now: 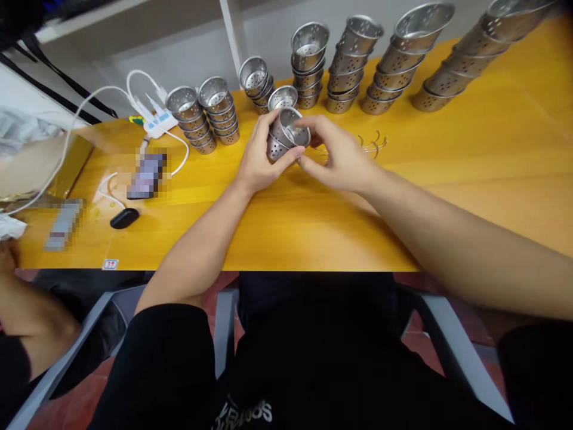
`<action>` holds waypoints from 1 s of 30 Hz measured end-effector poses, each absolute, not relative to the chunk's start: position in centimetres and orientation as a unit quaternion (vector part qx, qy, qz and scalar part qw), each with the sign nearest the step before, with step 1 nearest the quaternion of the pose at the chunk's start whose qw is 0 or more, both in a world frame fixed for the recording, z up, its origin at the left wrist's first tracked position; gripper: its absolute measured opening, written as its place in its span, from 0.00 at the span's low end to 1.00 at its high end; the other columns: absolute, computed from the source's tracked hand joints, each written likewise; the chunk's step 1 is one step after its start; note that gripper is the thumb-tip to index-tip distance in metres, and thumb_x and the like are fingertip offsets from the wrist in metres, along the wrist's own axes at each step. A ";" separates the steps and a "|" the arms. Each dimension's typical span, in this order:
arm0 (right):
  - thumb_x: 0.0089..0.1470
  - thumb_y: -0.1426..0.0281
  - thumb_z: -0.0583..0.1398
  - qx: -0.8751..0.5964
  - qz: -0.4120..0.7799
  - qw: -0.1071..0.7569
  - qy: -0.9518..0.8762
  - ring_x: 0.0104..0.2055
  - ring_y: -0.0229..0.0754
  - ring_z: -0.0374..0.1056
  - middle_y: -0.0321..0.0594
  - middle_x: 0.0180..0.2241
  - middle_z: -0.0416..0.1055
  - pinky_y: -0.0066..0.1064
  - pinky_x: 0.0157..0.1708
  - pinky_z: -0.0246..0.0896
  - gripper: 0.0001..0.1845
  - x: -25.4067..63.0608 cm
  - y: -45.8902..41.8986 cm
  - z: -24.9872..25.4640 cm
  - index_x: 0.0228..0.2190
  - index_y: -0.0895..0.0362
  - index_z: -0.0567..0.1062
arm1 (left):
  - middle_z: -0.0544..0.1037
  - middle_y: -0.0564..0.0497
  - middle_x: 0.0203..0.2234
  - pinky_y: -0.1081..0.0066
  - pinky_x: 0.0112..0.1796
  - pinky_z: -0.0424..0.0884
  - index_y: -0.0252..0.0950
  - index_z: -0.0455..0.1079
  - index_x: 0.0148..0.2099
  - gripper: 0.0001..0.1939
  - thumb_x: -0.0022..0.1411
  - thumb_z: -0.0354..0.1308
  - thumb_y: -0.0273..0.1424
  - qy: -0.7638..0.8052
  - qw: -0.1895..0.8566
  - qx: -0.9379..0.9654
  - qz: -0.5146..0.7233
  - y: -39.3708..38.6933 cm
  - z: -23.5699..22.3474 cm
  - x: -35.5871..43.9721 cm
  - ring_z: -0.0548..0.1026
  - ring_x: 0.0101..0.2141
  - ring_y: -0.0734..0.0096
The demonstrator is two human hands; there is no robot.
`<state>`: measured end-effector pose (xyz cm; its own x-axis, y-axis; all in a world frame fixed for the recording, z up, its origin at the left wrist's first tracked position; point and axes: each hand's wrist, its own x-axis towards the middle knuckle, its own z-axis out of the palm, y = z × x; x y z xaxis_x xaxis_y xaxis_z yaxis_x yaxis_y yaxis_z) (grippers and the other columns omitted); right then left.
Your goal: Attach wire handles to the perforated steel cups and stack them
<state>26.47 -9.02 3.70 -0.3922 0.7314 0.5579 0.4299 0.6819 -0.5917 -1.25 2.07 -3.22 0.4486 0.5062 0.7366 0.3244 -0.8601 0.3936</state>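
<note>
My left hand point(259, 158) is wrapped round a perforated metal cup point(277, 132), tilted with its open mouth toward the right. A second rim shows below it, so the cup appears nested in another. My right hand point(342, 154) is at the right side of the mouth, its index finger curled over the rim and its thumb beside the left thumb. Thin curved wire pieces point(375, 146) lie on the table just beyond my right hand. Another perforated cup point(283, 95) stands right behind the held ones.
Stacks of perforated cups point(347, 63) line the back of the yellow table point(313, 233), some leaning. On the left are a white power strip point(160, 123) with cables, a blurred phone point(147, 176) and a black oval device point(124, 218). Another person's arm point(36, 316) is at far left.
</note>
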 end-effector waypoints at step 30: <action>0.58 0.16 0.75 -0.347 0.256 0.421 -0.798 0.79 0.83 0.74 0.47 0.66 0.88 0.84 0.82 0.69 0.39 27.9 -8.4 5.6 0.46 0.35 0.90 | 0.85 0.41 0.75 0.34 0.88 0.72 0.53 0.74 0.84 0.57 0.66 0.78 0.76 0.314 0.120 0.865 0.372 -2.7 2.4 -2.2 0.83 0.80 0.29</action>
<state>27.88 -8.42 5.55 -0.4053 0.7687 0.4948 0.3380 0.6289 -0.7001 -2.19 -2.72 2.39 0.5260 0.6321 0.5690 0.4529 -0.7744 0.4417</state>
